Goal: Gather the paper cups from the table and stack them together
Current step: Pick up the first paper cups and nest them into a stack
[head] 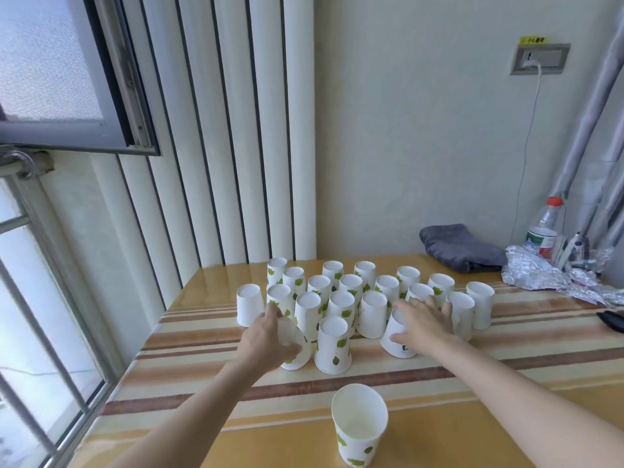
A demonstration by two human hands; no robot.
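Paper cups (351, 288) massed upside down on the striped counter (202, 366), in rows across its middle, most printed with green leaves. One upright cup (359, 425) alone at the near edge, mouth open, well apart from the rest and between the two forearms.

Left hand (266, 339) wrapped round a tilted cup (295, 347) at the near left of the group, thumb and fingers closed on its wall, base leaning away to the left. Just right of it, an inverted front cup (332, 346), untouched. Beyond the left hand, a plain white cup (250, 304) at the left end of the group.

Right hand (422, 324) laid over a second tilted cup (398, 336) at the near right, thumb against its wall, fingers spread and reaching past it toward the next cups behind; clamped on it or merely resting, cannot tell. Hands apart, the front cup between them.

Both arms bare, stretched forward from the lower corners, palms down.

At the far right of the counter: a folded grey cloth (459, 246), crumpled foil (547, 278), a clear bottle (545, 228) with a red cap.
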